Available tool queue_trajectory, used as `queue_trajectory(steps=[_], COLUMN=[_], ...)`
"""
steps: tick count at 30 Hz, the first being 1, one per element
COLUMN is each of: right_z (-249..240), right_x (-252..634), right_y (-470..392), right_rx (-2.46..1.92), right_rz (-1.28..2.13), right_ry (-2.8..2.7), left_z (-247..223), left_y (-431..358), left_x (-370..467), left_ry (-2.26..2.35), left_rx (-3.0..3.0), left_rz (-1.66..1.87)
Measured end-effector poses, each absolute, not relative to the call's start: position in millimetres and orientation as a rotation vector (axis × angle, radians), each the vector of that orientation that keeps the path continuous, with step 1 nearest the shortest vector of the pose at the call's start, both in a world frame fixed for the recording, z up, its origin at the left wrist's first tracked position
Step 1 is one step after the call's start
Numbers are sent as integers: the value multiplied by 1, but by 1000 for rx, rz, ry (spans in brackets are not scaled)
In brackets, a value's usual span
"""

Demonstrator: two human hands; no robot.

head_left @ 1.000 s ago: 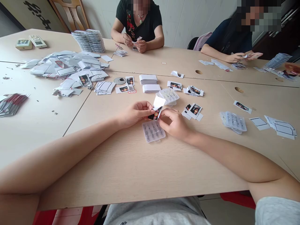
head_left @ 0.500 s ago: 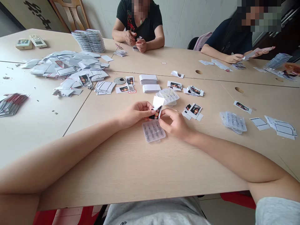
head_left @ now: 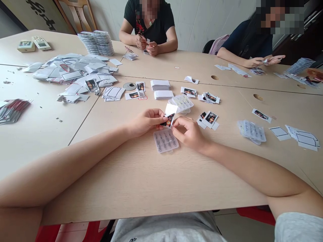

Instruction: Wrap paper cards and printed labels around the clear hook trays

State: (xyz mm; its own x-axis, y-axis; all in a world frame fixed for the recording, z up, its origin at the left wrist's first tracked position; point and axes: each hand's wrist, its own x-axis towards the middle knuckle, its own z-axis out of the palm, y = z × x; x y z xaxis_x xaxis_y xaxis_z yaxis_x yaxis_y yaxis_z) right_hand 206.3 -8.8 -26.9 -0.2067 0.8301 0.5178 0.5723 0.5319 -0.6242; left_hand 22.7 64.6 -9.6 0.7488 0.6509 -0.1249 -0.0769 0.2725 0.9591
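My left hand (head_left: 151,121) pinches a small black printed sticker (head_left: 167,120) between thumb and fingers. A white paper flap (head_left: 171,109) stands up behind the sticker's dark face. At the sticker's right edge, the thumb and fingertips of my right hand (head_left: 188,131) are closed on its pale border. Just below both hands lies a clear plastic box (head_left: 165,141) with small metal pieces in its compartments. Beyond my hands are more clear boxes (head_left: 183,103), partly covered by the flap. To the right, several printed stickers (head_left: 210,118) lie in a loose pile.
White card stacks (head_left: 161,85) stand ahead, with a tape roll (head_left: 129,86) to their left. A big heap of white packets (head_left: 75,70) spreads at left. More boxes (head_left: 251,131) and cards (head_left: 304,137) lie at right. Two people (head_left: 151,30) work across the table.
The sticker has tilted slightly in my fingers, and my hands have barely moved. At the far right, the other person's hands have come together and lower with the paper.
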Motion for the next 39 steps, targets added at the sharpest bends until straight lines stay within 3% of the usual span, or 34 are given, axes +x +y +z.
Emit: queue_trajectory(steps=[14, 24, 39], right_z=[-27, -24, -24], right_x=[206, 210, 215], right_y=[-13, -12, -7], right_rx=[-1200, -1144, -1201], right_rz=[231, -66, -14], right_ry=[-1934, -2045, -1999], left_z=[-6, -3, 1], left_y=[66, 67, 65], left_x=[21, 17, 19], left_ry=[527, 535, 541], left_rx=[1168, 1193, 1149], left_rz=[493, 449, 448])
